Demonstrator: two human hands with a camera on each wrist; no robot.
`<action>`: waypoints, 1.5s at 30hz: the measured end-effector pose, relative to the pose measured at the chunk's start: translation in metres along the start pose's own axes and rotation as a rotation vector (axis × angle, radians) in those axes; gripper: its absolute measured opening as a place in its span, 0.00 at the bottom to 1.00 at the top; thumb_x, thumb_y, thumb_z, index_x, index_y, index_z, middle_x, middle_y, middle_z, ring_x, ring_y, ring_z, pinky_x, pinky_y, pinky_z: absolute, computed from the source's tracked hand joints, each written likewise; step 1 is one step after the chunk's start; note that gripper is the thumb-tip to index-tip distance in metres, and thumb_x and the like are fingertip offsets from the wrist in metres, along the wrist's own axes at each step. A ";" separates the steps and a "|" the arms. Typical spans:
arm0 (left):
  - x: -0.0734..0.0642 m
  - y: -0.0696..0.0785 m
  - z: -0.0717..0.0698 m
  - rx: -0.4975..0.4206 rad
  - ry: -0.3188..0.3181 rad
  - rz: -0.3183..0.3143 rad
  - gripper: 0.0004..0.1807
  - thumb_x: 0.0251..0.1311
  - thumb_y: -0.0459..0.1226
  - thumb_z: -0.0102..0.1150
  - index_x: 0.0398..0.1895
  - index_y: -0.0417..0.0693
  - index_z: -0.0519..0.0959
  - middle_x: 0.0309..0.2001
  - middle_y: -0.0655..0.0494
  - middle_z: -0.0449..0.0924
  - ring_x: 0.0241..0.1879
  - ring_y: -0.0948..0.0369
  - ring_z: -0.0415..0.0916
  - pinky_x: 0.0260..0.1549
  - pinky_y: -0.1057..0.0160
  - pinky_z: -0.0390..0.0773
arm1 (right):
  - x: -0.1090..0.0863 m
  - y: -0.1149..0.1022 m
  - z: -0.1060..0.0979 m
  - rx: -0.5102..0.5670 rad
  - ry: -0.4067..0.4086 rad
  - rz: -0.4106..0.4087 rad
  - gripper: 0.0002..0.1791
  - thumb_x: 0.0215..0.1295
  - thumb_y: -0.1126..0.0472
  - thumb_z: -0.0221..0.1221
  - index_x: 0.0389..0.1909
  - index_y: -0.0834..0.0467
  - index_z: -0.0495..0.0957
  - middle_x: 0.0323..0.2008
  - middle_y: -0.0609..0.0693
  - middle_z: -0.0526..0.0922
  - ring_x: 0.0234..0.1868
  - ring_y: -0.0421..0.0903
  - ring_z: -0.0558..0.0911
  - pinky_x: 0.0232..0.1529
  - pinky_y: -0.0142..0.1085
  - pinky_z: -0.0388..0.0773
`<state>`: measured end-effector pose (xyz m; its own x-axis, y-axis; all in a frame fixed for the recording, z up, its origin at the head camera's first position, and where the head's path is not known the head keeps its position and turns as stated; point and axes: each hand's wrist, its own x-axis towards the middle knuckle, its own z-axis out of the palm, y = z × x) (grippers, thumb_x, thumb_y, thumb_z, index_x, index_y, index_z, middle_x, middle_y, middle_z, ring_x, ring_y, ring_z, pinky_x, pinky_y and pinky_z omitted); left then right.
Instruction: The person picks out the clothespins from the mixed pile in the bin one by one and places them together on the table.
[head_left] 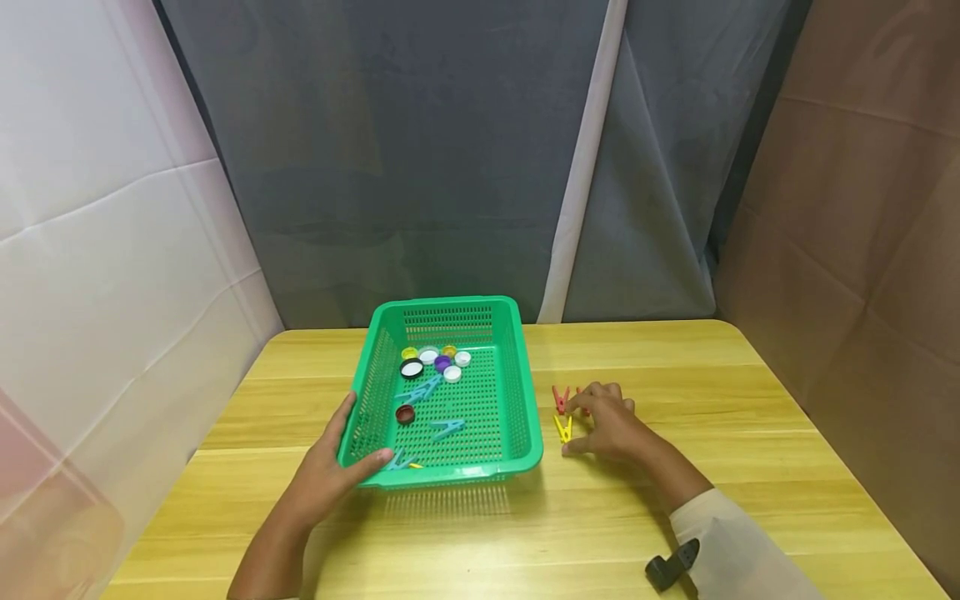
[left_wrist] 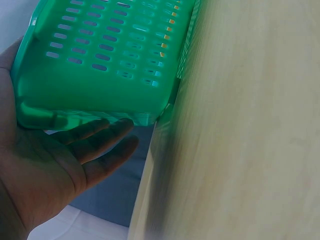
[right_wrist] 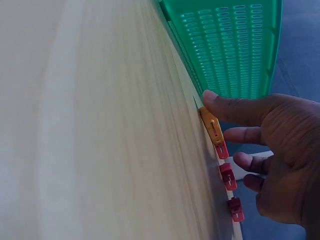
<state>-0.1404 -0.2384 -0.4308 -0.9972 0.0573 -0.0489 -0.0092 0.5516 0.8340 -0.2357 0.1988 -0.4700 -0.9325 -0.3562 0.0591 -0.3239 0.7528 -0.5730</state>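
A green plastic basket point(head_left: 534, 417) stands on the table, and my left hand point(head_left: 324, 475) grips its near left corner. The thumb lies over the rim while the other fingers stay along the outside wall. Right of the basket, my right hand point(head_left: 611, 423) reaches over a yellow clothespin point(head_left: 563, 429). Its thumb and forefinger are spread at either end of that clothespin, which lies on the table. A red clothespin point(head_left: 560, 398) lies just beyond, and further red clothespins point(right_wrist: 228, 176) show beneath the fingers in the right wrist view, partly hidden in the head view.
Inside the basket lie blue clothespins point(head_left: 448, 428), a dark red cap point(head_left: 405, 414), a black-rimmed cap point(head_left: 411, 368), a purple cap point(head_left: 442, 363) and several other caps. A yellow piece point(head_left: 416, 466) shows at its near wall. Grey curtains point(head_left: 450, 167) hang behind the wooden table point(head_left: 712, 383).
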 end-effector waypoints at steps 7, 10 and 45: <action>0.001 0.000 0.000 -0.008 -0.006 0.000 0.61 0.72 0.52 0.69 0.92 0.63 0.33 0.87 0.32 0.52 0.77 0.31 0.69 0.69 0.30 0.73 | 0.000 -0.002 -0.005 0.006 0.007 -0.028 0.37 0.49 0.51 0.87 0.61 0.54 0.85 0.56 0.56 0.78 0.63 0.60 0.67 0.56 0.57 0.59; 0.001 0.000 0.000 -0.009 -0.004 -0.010 0.62 0.71 0.53 0.70 0.92 0.63 0.33 0.86 0.32 0.53 0.76 0.31 0.70 0.69 0.32 0.74 | 0.000 -0.005 -0.011 0.016 0.015 -0.054 0.38 0.50 0.53 0.87 0.63 0.55 0.84 0.58 0.59 0.78 0.63 0.63 0.67 0.57 0.62 0.60; -0.001 -0.001 -0.002 -0.061 0.006 0.005 0.62 0.71 0.51 0.71 0.92 0.64 0.34 0.86 0.33 0.55 0.76 0.32 0.70 0.71 0.29 0.73 | 0.049 -0.167 -0.035 0.213 -0.279 -0.336 0.27 0.78 0.55 0.66 0.73 0.58 0.77 0.72 0.55 0.75 0.69 0.55 0.78 0.64 0.50 0.82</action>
<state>-0.1392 -0.2407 -0.4308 -0.9976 0.0550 -0.0419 -0.0089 0.4992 0.8665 -0.2324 0.0745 -0.3429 -0.6945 -0.7166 0.0650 -0.5326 0.4511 -0.7161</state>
